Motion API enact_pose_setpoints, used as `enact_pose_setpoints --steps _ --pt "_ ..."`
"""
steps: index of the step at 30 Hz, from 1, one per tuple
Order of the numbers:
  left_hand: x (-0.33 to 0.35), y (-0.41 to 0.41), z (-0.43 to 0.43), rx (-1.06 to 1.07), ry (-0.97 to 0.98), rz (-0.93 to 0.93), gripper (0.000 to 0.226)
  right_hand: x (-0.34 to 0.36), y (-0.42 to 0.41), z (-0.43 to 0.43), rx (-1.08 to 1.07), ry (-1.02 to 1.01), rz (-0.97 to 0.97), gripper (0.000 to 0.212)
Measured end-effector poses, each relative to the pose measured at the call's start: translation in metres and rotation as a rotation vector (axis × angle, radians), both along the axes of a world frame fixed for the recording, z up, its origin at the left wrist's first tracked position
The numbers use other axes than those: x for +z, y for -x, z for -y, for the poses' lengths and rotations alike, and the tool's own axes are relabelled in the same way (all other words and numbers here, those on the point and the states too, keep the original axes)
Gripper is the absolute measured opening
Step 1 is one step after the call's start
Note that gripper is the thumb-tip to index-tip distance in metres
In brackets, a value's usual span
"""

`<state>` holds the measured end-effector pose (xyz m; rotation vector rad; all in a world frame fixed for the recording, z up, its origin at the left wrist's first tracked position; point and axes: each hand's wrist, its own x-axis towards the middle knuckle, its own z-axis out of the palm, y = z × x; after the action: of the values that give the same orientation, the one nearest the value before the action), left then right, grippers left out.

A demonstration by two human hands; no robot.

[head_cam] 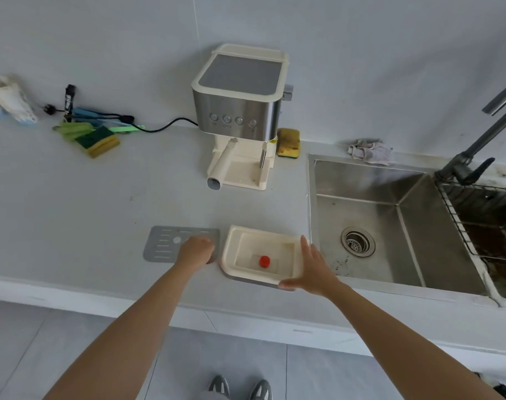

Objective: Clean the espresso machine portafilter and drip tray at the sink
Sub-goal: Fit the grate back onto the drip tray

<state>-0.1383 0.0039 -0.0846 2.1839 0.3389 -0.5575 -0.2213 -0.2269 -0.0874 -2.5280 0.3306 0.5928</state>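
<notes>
Head view, drip tray holding red cap (right hand grip apart), left hand grip unclear.

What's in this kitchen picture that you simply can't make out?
All from the head view:
- Fingertips of the left hand: hidden behind its own knuckles, so whether it grips the metal grate is unclear.
- Basket of the portafilter: tucked under the espresso machine; only the handle shows.
- Spout of the faucet: cut off by the right edge.
- Symbols by the buttons: too small to read.
</notes>
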Motion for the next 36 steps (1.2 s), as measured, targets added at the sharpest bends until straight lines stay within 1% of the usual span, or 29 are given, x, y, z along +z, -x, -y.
enact_pose_setpoints --steps 2,4,8,11,13,16,18,20,21,24,26,28,30,31,33,34,36 --pt "0.003 -0.001 -0.011 0.042 0.004 0.016 0.031 0.008 -0.006 -0.003 -0.004 -0.013 0.009 0.126" --pt "0.005 -0.005 -0.024 0.069 -0.009 0.044 0.031 0.016 -0.014 -0.012 0.0 -0.04 0.048 0.118" --pt "0.005 -0.013 -0.054 0.085 -0.057 0.063 0.029 0.027 -0.029 -0.052 0.046 -0.094 0.161 0.092" --pt "0.004 -0.019 -0.081 0.023 -0.155 0.076 0.016 0.027 -0.037 -0.095 0.095 -0.114 0.191 0.074" --pt "0.001 -0.027 -0.098 0.042 -0.139 0.064 0.009 0.027 -0.044 -0.127 0.08 -0.186 0.179 0.067" --pt "-0.003 -0.04 -0.12 0.084 -0.105 0.04 0.015 0.024 -0.062 -0.17 -0.08 -0.335 0.078 0.06" --pt "-0.009 -0.048 -0.131 0.085 -0.086 0.012 0.009 0.018 -0.078 -0.189 -0.247 -0.427 0.009 0.05" --pt "-0.015 -0.056 -0.138 0.056 -0.07 -0.029 0.028 0.013 -0.09 -0.2 -0.374 -0.455 -0.043 0.03" --pt "-0.017 -0.059 -0.139 0.036 -0.048 -0.056 0.033 0.01 -0.096 -0.203 -0.404 -0.434 -0.07 0.028" --pt "-0.02 -0.066 -0.14 0.006 -0.001 -0.095 0.033 -0.001 -0.108 -0.21 -0.425 -0.335 -0.133 0.038" --pt "-0.022 -0.07 -0.142 0.001 0.033 -0.109 0.032 -0.009 -0.117 -0.213 -0.396 -0.214 -0.16 0.045" --pt "-0.027 -0.073 -0.144 0.018 0.068 -0.132 0.032 -0.009 -0.123 -0.219 -0.399 -0.123 -0.195 0.047" --pt "-0.031 -0.076 -0.145 0.054 0.09 -0.158 0.031 -0.01 -0.127 -0.225 -0.445 -0.126 -0.236 0.049" --pt "-0.033 -0.077 -0.145 0.076 0.095 -0.172 0.031 -0.013 -0.128 -0.228 -0.472 -0.169 -0.246 0.052" --pt "-0.034 -0.079 -0.145 0.108 0.109 -0.19 0.033 -0.029 -0.134 -0.234 -0.533 -0.27 -0.263 0.063" --pt "-0.036 -0.08 -0.145 0.127 0.123 -0.196 0.033 -0.038 -0.136 -0.236 -0.538 -0.282 -0.269 0.069" --pt "-0.036 -0.081 -0.146 0.169 0.152 -0.218 0.034 -0.024 -0.133 -0.244 -0.517 -0.246 -0.277 0.068"
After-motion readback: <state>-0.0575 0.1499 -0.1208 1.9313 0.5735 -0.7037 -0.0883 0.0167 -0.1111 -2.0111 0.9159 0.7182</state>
